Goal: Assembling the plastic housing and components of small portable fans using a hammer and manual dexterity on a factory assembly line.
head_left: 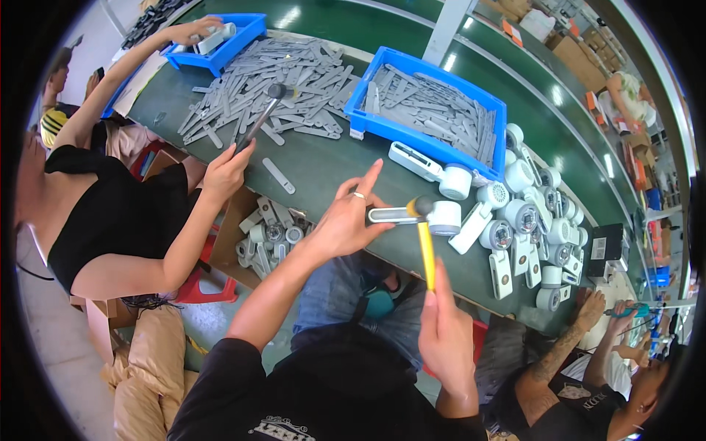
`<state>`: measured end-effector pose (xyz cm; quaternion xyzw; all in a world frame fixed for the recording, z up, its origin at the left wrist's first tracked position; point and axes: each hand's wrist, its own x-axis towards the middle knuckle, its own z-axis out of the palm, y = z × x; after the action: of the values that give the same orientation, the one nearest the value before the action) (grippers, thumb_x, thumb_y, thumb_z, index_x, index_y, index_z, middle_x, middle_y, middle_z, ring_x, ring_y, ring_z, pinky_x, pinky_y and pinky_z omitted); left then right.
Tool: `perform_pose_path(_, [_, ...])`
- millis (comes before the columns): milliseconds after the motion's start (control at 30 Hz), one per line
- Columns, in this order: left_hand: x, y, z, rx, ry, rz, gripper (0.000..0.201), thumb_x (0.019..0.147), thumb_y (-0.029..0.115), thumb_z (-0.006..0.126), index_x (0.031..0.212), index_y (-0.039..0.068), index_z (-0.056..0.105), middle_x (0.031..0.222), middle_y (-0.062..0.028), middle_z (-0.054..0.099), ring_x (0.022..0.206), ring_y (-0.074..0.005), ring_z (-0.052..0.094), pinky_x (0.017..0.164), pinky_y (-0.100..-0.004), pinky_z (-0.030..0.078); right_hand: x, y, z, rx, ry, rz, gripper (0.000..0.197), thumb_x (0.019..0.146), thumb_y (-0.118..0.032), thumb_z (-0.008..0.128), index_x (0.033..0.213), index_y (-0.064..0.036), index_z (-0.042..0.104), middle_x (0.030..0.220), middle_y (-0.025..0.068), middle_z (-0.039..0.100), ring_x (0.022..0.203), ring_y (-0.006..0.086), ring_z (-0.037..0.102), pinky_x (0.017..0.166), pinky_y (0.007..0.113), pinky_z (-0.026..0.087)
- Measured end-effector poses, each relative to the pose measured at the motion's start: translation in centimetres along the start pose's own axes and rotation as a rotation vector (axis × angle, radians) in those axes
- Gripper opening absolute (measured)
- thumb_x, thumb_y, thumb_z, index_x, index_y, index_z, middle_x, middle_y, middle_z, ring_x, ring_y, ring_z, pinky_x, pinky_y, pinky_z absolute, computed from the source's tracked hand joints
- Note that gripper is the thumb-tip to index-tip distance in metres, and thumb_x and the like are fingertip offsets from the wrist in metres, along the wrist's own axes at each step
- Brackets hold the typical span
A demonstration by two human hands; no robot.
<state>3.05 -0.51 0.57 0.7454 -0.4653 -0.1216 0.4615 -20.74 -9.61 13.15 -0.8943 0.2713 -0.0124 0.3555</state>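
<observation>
My right hand (pixel 447 334) grips a hammer (pixel 427 253) by its yellow handle. The hammer's rounded head is over the handle of a white handheld fan (pixel 444 218) lying near the table's front edge; whether they touch I cannot tell. My left hand (pixel 349 219) holds the handle end of that fan between thumb and fingers, its index finger stretched out. A grey strip seems set into the fan's handle. Just beyond lies another white fan (pixel 419 162). To the right, several more fans (pixel 522 217) are heaped together.
A blue crate (pixel 423 136) holds many grey strips, beside a loose pile of strips (pixel 287 81). At left, a co-worker's hand (pixel 226 175) holds another hammer (pixel 257 121); their other hand is at a small blue tray (pixel 243 44). Below stands a carton of fans (pixel 228 246).
</observation>
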Motion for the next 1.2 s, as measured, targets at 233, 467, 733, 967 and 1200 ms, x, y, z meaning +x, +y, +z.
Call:
perform_pose_path(233, [0.2,-0.1,0.0,-0.026,-0.01,-0.05,0.121,0.083,0.012,0.088,0.172,0.008,0.006,0.109,-0.0069,0.078,0.137,-0.0403,0.049,0.12,-0.0489,0.035,0.1,-0.5,-0.4,-0.002,-0.049,-0.001,0.057,0.111,-0.016,0.045,0.164,-0.0028,0.028,0.106,0.0251,0.074,0.081,0.0455,0.072,0.071,0.051,0.057])
perform_pose_path(467, [0.3,0.3,-0.2,0.014,-0.01,-0.026,0.123,0.085,0.017,0.086,0.169,0.001,-0.002,0.1,-0.0072,0.078,0.12,-0.033,0.066,0.125,-0.0488,0.026,-0.1,-0.7,1.3,0.114,0.023,-0.14,0.059,0.108,-0.016,0.051,0.162,-0.0018,0.031,0.088,0.0258,0.072,0.073,0.0463,0.07,0.067,0.054,0.056])
perform_pose_path(733, [-0.8,-0.8,0.6,0.095,0.06,0.135,0.128,0.085,0.02,0.089,0.17,0.008,-0.006,0.111,-0.0037,0.08,0.125,-0.0299,0.065,0.122,-0.0515,0.029,1.0,2.4,1.1,0.16,0.061,-0.051,0.064,0.107,-0.024,0.059,0.164,-0.0064,0.035,0.114,0.0274,0.073,0.089,0.0448,0.075,0.078,0.046,0.059])
perform_pose_path(967, [-1.4,-1.9,1.6,0.267,0.261,0.524,0.115,0.083,0.011,0.088,0.169,0.01,0.011,0.117,-0.001,0.08,0.104,-0.0233,0.075,0.114,-0.0532,0.037,1.3,10.2,0.3,0.546,0.469,0.208,0.045,0.104,-0.013,0.068,0.148,-0.0049,0.059,0.063,-0.0084,0.051,0.048,0.0016,0.043,0.045,0.023,0.032])
perform_pose_path(1200, [-1.0,-2.1,2.6,0.319,0.348,0.657,0.103,0.081,0.009,0.088,0.165,0.017,0.029,0.118,-0.0008,0.079,0.103,-0.0197,0.075,0.11,-0.0499,0.042,2.0,12.6,0.2,0.564,0.452,0.238,0.041,0.104,-0.013,0.068,0.145,-0.0053,0.062,0.062,-0.0083,0.049,0.051,0.0011,0.044,0.047,0.024,0.033])
